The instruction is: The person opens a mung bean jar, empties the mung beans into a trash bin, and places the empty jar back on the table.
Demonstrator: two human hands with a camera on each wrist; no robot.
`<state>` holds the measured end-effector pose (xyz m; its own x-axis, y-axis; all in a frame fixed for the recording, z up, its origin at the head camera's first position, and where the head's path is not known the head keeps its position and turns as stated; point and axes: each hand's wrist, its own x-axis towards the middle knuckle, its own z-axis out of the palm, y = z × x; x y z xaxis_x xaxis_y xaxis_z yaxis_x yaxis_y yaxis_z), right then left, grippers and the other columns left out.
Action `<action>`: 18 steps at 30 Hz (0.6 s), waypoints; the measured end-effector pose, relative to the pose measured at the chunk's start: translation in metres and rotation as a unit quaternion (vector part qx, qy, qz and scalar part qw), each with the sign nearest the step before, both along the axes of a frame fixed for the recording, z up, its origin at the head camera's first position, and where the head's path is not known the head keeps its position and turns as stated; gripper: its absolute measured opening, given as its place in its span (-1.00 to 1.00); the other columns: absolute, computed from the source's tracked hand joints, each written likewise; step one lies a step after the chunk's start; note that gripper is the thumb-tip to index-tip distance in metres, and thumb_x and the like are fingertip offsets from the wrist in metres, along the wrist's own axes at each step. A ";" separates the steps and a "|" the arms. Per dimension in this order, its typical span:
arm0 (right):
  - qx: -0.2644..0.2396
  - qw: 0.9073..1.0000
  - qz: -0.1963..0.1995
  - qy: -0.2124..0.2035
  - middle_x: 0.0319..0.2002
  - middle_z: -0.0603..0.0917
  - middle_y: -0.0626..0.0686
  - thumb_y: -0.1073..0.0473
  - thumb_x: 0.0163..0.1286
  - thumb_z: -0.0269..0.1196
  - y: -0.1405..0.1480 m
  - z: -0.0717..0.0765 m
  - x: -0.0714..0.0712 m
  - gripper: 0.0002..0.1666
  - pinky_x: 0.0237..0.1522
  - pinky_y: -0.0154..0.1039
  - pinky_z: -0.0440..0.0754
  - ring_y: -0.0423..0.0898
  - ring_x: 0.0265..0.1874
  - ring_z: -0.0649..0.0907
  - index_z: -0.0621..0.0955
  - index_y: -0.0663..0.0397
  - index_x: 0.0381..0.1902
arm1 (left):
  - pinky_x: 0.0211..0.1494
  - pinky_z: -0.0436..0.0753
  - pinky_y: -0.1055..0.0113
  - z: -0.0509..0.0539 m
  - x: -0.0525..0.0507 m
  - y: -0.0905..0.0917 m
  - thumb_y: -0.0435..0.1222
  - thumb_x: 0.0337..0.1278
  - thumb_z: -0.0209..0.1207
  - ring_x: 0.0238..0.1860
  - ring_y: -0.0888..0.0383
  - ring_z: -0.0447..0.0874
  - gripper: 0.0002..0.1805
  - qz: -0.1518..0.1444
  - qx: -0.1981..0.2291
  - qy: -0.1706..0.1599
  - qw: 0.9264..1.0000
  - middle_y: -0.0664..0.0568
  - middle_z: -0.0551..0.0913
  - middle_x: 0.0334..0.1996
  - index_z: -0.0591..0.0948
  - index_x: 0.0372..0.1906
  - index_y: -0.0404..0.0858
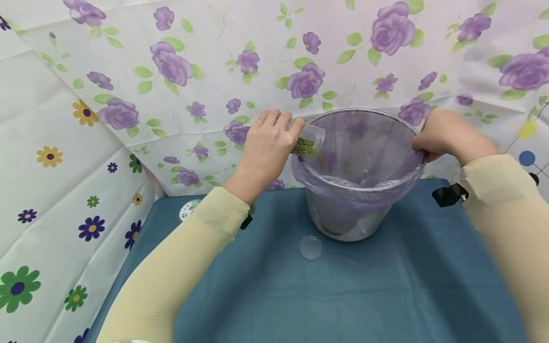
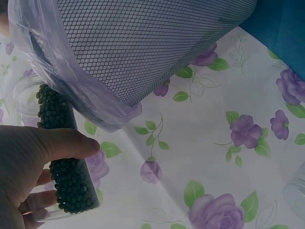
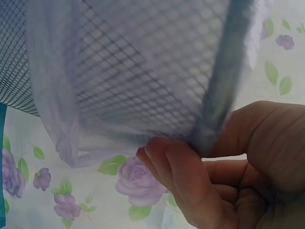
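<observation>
My left hand (image 1: 270, 145) grips a clear plastic jar (image 1: 318, 135) of mung beans (image 1: 303, 147), tilted on its side with its mouth at the left rim of a wire mesh bin (image 1: 339, 221). Inside the bin and folded over its rim is a thin purple plastic bag (image 1: 364, 200). The left wrist view has the thumb across the jar, the green beans (image 2: 76, 186) lying along its lower side. On the bin's right, my right hand (image 1: 450, 133) pinches the bag-covered rim (image 3: 219, 90) between thumb and fingers. The bin stands upright.
A clear round lid (image 1: 310, 248) lies on the blue tablecloth (image 1: 300, 305) in front of the bin. Beside the left forearm is a round patterned disc (image 1: 188, 209), partly covered. Flowered sheeting (image 1: 206, 157) rises right behind the bin.
</observation>
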<state>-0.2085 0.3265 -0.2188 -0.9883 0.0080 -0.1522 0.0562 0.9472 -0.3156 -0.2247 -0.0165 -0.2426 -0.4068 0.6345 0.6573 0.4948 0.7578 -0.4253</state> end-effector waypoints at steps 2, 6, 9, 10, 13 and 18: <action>-0.012 1.000 0.000 -0.006 -0.80 0.62 0.02 0.20 0.02 0.12 0.001 0.001 0.000 -0.77 -0.62 -0.21 0.56 -0.06 -0.74 0.67 0.57 0.28 -0.64 | 0.25 0.48 0.12 0.001 0.000 0.000 -0.47 0.26 -0.02 -0.01 -0.06 0.58 -0.71 0.000 0.001 -0.001 1.000 -0.07 0.64 -0.11 0.54 -0.01 -0.16; -0.023 1.000 0.002 -0.014 -0.77 0.64 0.02 0.17 0.07 0.15 0.004 0.003 0.001 -0.72 -0.57 -0.22 0.59 -0.07 -0.71 0.67 0.62 0.31 -0.61 | 0.25 0.49 0.13 0.002 -0.001 0.001 -0.47 0.25 -0.02 -0.02 -0.06 0.58 -0.72 0.000 0.003 -0.001 1.000 -0.07 0.64 -0.12 0.54 -0.03 -0.16; -0.038 0.999 0.002 -0.022 -0.73 0.66 0.03 0.13 0.11 0.18 0.005 0.004 0.001 -0.69 -0.55 -0.24 0.60 -0.07 -0.69 0.68 0.64 0.32 -0.57 | 0.24 0.49 0.13 0.002 -0.001 0.001 -0.47 0.25 -0.02 -0.03 -0.06 0.58 -0.72 -0.001 0.002 0.000 1.000 -0.07 0.64 -0.12 0.55 -0.03 -0.16; -0.041 0.999 0.001 -0.023 -0.73 0.66 0.03 0.12 0.12 0.19 0.005 0.004 0.001 -0.68 -0.55 -0.25 0.60 -0.06 -0.69 0.69 0.65 0.33 -0.56 | 0.24 0.49 0.13 0.002 -0.001 0.001 -0.47 0.25 -0.02 -0.03 -0.06 0.58 -0.72 -0.001 0.002 0.000 1.000 -0.07 0.64 -0.12 0.55 -0.03 -0.16; -0.045 0.999 0.004 -0.024 -0.70 0.68 0.04 0.12 0.13 0.20 0.006 0.004 0.001 -0.68 -0.55 -0.27 0.59 -0.06 -0.68 0.69 0.67 0.35 -0.52 | 0.24 0.49 0.12 0.002 -0.001 0.001 -0.47 0.24 -0.01 -0.03 -0.06 0.58 -0.72 0.000 0.002 0.000 1.000 -0.06 0.65 -0.12 0.55 -0.03 -0.16; -0.025 1.000 0.009 -0.017 -0.70 0.68 0.05 0.16 0.10 0.21 0.005 0.003 0.000 -0.71 -0.56 -0.27 0.56 -0.08 -0.69 0.68 0.68 0.34 -0.51 | 0.25 0.49 0.12 0.002 -0.001 0.001 -0.47 0.24 0.00 -0.02 -0.06 0.58 -0.72 -0.001 0.002 0.000 1.000 -0.06 0.64 -0.12 0.54 -0.03 -0.16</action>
<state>-0.2086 0.3317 -0.2157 -0.9825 -0.0179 -0.1852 0.0509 0.9316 -0.3600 -0.2256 -0.0151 -0.2406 -0.4056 0.6321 0.6602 0.4965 0.7588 -0.4215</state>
